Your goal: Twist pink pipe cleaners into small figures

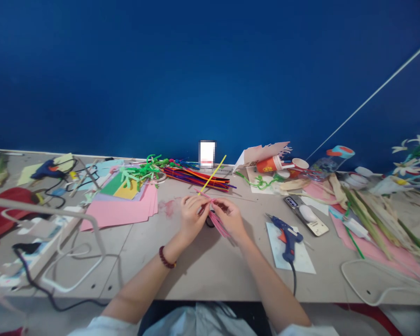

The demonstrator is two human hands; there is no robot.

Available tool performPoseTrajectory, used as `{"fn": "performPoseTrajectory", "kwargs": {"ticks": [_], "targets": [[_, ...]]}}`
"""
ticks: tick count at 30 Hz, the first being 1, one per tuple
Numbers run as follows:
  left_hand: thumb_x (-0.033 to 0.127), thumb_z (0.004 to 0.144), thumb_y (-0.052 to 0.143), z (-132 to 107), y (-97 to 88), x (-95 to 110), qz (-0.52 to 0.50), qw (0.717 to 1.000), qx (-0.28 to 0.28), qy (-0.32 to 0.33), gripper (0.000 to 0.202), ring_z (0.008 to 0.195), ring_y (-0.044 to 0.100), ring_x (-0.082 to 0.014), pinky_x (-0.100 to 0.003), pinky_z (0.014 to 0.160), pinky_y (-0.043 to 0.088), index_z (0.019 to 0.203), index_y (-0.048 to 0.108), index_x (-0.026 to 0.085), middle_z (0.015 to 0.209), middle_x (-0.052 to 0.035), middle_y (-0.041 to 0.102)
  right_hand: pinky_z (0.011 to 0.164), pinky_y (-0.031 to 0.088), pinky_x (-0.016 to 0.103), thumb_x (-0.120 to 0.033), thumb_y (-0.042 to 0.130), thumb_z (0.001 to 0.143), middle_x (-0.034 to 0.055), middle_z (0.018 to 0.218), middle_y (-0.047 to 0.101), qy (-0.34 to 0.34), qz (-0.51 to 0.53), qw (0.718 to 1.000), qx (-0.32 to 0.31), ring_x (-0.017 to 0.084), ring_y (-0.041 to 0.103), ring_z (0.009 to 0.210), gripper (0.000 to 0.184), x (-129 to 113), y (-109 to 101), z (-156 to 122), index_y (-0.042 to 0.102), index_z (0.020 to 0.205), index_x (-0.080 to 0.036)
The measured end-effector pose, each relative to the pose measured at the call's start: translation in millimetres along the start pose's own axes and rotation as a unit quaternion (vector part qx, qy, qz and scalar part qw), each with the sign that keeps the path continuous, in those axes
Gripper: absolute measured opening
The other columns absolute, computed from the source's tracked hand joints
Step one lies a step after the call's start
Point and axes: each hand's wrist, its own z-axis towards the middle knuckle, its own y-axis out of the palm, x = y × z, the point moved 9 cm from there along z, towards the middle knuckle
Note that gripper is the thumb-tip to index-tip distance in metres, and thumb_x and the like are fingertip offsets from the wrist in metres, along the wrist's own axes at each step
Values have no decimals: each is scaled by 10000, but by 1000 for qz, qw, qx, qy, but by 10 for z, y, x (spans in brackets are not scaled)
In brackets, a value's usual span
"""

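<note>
Grey worktop [203, 270] w/ blue wall [196, 70] behind; left side: stack of coloured paper [126, 207], pink sheets at bottom, green fuzzy wires [143, 169] on its far edge, a blue glue gun [47, 169] further left w/ black cord, red cloth [3, 214] at the edge, white power strip [38, 254] near front. Centre back: bundle of mixed-colour fuzzy wires [196, 177] lying flat. Right side: 2nd blue glue gun [287, 235] on a white sheet [304, 261], phone [306, 215] just beside it, red paper cup [269, 164] on its side, clear bottle [331, 161] w/ orange-and-teal cap, dried leaves [371, 214] over pink paper, white flowers [415, 144] far right.
</note>
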Motion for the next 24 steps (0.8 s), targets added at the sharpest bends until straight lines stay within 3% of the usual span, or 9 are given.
{"fn": "performPoseTrajectory", "kwargs": {"ticks": [4,7,11,14,18,21,24], "targets": [[223,822,561,0,21,-99,-26,998,-10,-59,73,751,607,-162,-361,822,355,829,634,221,806,-4,690,711,486,286,-338,599,790,44,820,663,-1,-21,1000,0,168,606,768,158,-51,-12,-11,664,819,-197],[231,819,567,5,43,-114,-20,998,-22,-63,63,712,592,-154,-356,818,350,819,629,218,785,1,683,700,484,289,-312,596,801,48,842,643,-68,-98,993,0,172,599,777,138,-197,-32,-30,674,843,-206],[217,834,543,21,78,-41,24,999,-47,-11,87,774,609,-170,-368,846,341,824,630,217,788,-16,690,748,464,323,-266,551,841,56,826,608,-171,-212,962,25,186,562,804,149,-398,-70,-93,690,885,-230],[172,838,518,21,127,88,40,995,-74,61,132,813,624,-169,-383,900,327,820,636,229,811,-18,703,789,443,347,-263,540,856,66,829,596,-205,-253,944,53,201,542,842,161,-479,-136,-108,696,872,-229],[155,822,531,20,115,184,17,992,-76,102,132,828,633,-165,-392,927,326,823,632,240,832,-10,709,716,452,308,-298,547,855,55,826,592,-163,-211,962,57,184,554,807,166,-408,-234,-22,689,823,-219],[175,818,541,32,53,123,7,997,-46,63,99,820,626,-171,-386,889,353,833,621,232,809,-17,699,623,443,274,-303,562,838,46,782,599,-118,-165,979,17,168,559,731,166,-296,-196,36,689,796,-205],[194,820,542,26,24,44,14,999,-27,28,80,827,616,-181,-378,854,363,845,614,221,808,-26,688,614,437,276,-299,547,843,40,726,607,-111,-170,979,-31,163,555,678,180,-264,-78,19,691,789,-205]]}}
